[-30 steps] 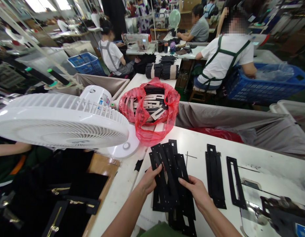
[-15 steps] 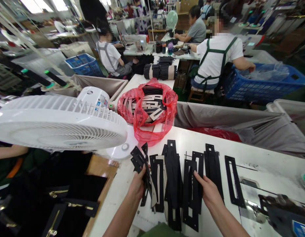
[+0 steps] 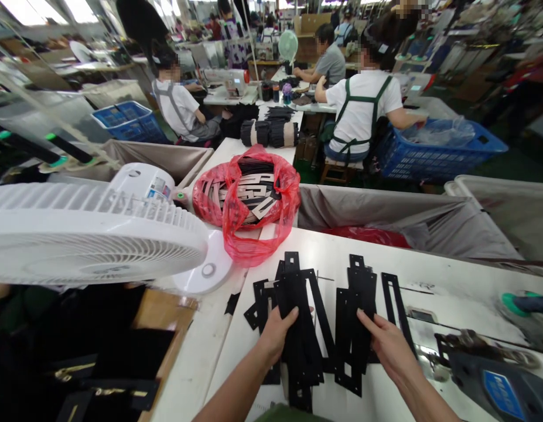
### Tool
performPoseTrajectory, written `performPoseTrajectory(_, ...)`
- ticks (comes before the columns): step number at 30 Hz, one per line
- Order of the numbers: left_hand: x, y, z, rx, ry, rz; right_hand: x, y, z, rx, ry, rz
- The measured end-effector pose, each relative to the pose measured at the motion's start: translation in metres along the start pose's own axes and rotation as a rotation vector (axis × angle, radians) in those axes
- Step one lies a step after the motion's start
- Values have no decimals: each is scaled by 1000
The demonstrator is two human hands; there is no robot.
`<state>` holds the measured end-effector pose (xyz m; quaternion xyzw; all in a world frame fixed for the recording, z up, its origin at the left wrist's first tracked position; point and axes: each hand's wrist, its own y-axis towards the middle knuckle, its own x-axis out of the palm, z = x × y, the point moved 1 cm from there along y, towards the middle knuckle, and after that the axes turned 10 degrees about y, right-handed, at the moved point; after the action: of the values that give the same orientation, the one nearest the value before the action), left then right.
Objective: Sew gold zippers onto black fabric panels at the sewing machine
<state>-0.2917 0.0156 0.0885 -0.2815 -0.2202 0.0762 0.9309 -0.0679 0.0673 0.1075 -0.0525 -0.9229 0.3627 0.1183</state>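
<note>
My left hand (image 3: 276,335) is closed on a few flat black strips (image 3: 300,334), thumb on top, over the middle pile on the white table. Under and beside them lie more black slotted pieces (image 3: 319,310), partly covered. My right hand (image 3: 385,337) pinches a black slotted strip (image 3: 347,346) at its right edge, thumb on top and fingers partly hidden beneath. This strip lies against the right pile of black strips (image 3: 363,281). Just right of that pile, a single slotted frame piece (image 3: 396,299) rests partly behind my right hand.
A red plastic bag (image 3: 240,249) full of black and beige pieces stands behind the piles. A white fan (image 3: 135,234) juts in from the left. A sewing machine (image 3: 495,375) occupies the right. Co-workers (image 3: 363,111) sit beyond a grey cloth bin (image 3: 328,205).
My left hand has moved right, bringing its strips from the left side onto the middle pile. My right hand still holds the slotted strip, now against the right pile. The view has shifted.
</note>
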Motion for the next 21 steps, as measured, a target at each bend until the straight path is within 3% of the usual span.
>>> performPoseTrajectory(7,57,29,-28,-40,24,-142,-65,7,-1,-200,-203,168)
performPoseTrajectory(11,93,61,-39,-23,84,-152,-79,37,-10,-308,-283,234)
performPoseTrajectory(14,109,82,-40,10,173,-78,-79,64,-17,-388,-383,287)
performPoseTrajectory(16,104,86,-36,57,245,22,-74,76,-18,-463,-469,340)
performPoseTrajectory(18,86,78,-30,133,312,134,-63,79,-13,-541,-547,349)
performPoseTrajectory(21,37,51,-20,256,430,294,-34,71,7,-567,-650,155)
